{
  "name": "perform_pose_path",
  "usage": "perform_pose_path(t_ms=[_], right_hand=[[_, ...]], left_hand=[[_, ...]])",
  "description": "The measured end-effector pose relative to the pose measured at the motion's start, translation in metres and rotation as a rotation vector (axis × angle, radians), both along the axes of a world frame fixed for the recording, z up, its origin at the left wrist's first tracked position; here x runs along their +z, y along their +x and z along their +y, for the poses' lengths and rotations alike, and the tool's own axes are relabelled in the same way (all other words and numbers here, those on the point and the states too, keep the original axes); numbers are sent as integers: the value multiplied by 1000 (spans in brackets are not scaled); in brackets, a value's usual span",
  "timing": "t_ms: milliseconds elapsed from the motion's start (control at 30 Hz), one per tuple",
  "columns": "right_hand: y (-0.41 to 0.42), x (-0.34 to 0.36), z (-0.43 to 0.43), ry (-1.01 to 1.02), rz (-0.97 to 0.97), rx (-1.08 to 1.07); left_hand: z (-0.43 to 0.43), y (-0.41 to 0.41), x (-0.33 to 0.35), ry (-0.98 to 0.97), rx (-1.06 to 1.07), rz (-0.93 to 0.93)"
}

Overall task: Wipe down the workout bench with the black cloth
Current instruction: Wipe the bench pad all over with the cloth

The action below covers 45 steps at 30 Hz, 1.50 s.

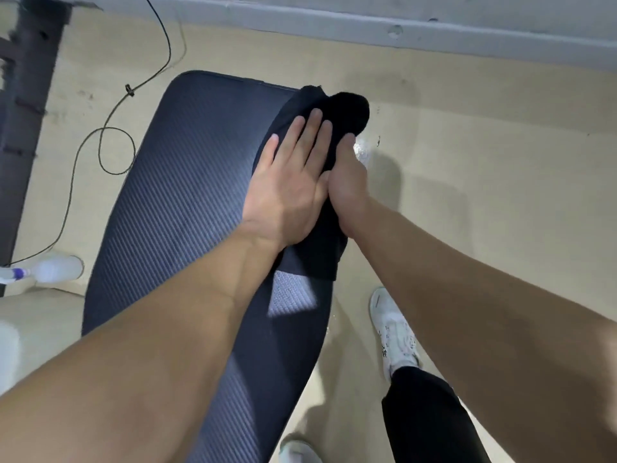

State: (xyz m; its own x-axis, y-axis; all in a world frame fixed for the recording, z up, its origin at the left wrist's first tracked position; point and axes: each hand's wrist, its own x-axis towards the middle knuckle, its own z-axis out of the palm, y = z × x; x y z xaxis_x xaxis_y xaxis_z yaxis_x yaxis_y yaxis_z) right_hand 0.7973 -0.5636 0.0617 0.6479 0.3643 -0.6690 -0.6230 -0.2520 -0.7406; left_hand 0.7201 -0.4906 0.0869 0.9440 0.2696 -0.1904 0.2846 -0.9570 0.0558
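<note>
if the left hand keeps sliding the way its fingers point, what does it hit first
The left hand lies flat on the black cloth, fingers aimed up and right. It would first meet the bunched end of the cloth at the workout bench corner, then probably pass off the edge above the floor.

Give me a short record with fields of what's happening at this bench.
surface: workout bench, dark ribbed pad
tool: black cloth, draped over the bench's right edge
left hand: flat, palm down on the cloth
right hand: gripping the cloth at the bench's side
floor, left: spray bottle, lying down, and a cable
floor, right: white shoe
</note>
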Motion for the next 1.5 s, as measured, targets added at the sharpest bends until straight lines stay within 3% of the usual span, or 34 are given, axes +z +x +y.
perform_pose_path(t_ms=[133,267,433,600,867,933,1100,1200,1500], right_hand=[[-48,1,-30,17,72,-3],[-123,18,-75,4,85,21],[-172,30,-97,-54,162,2],[-126,23,-68,-142,42,48],[17,10,13,-139,-70,42],[52,16,32,-171,-97,151],[91,37,78,-438,-332,651],[79,44,107,-576,-527,819],[47,41,200,-467,-871,1083]], left_hand=[[-31,-40,2,10,61,22],[-74,-116,6,-117,105,45],[-108,-171,11,-69,125,78],[-76,-142,10,-119,-8,106],[13,0,7,-123,-91,40],[35,31,4,-49,-103,43],[88,75,15,92,-121,182],[124,64,16,4,-24,111],[179,22,19,-86,408,117]])
